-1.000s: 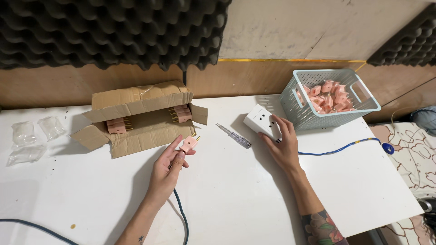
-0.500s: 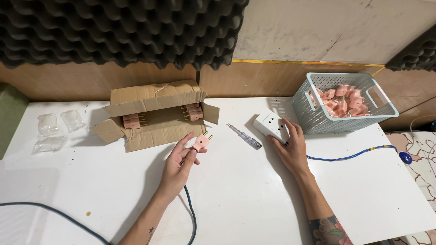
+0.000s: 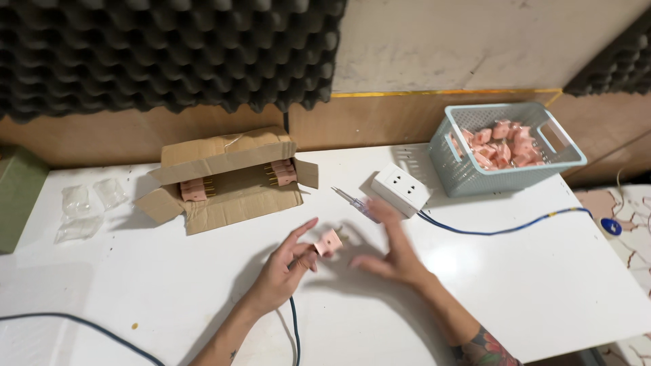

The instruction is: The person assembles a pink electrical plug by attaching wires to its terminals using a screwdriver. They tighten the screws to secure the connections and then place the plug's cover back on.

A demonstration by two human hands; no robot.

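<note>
— What's the left hand got there?

— A small pink plug, pinched between thumb and fingertips, with its dark cable trailing back down toward the person. It's held just above the white tabletop, near the middle.

— And the right hand?

— Released, fingers spread and a bit blurred, grasping nothing. It hovers just beside the plug, on its right, with the fingertips up near a small screwdriver with a clear handle that lies on the tabletop.

— What's that white block behind it?

— A white socket box, sitting just beyond the right hand. A blue cable runs from it across the tabletop toward the right edge.

— Anything further back?

— A pale blue plastic basket at the far right, by the wall, holding a heap of pink plugs like the one in hand. To the left, an open cardboard box lying on its side — more pink pieces with metal pins show inside it.

— And the left end?

— A few empty clear plastic bags, well apart from both hands, and another dark cable curving along the near left edge. Dark acoustic foam covers the wall behind.
</note>
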